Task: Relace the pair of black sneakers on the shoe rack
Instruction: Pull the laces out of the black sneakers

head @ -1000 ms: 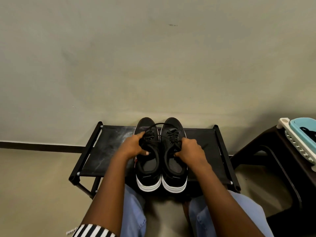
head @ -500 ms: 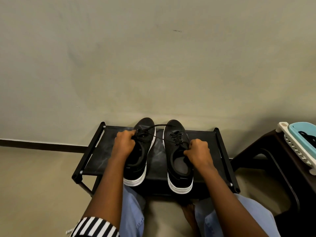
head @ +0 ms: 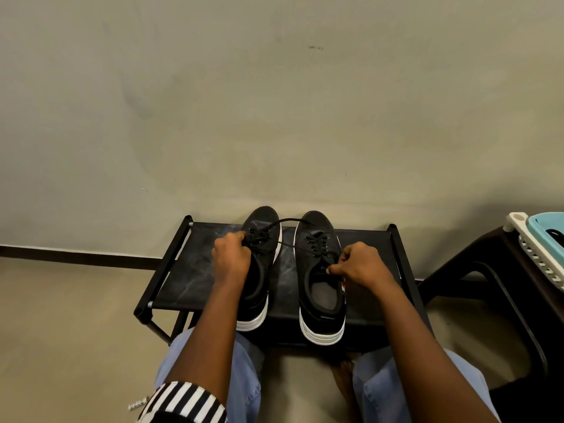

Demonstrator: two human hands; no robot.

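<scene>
Two black sneakers with white soles stand side by side on the black shoe rack (head: 189,279), toes to the wall. My left hand (head: 230,257) is curled over the laces of the left sneaker (head: 264,227) and grips them near the eyelets. My right hand (head: 360,265) pinches a lace end beside the tongue of the right sneaker (head: 317,270). A loose black lace (head: 287,221) arcs from the left sneaker across the gap to the right one.
A plain wall rises right behind the rack. A dark stool (head: 476,270) stands at the right with a white and light-blue basket (head: 540,239) on it. My knees in blue jeans (head: 244,377) sit close under the rack's front edge.
The sneakers were pressed together a second ago and now stand apart. Both hands have moved outward with them, the left sneaker shifted left, and the lace stretches between the two.
</scene>
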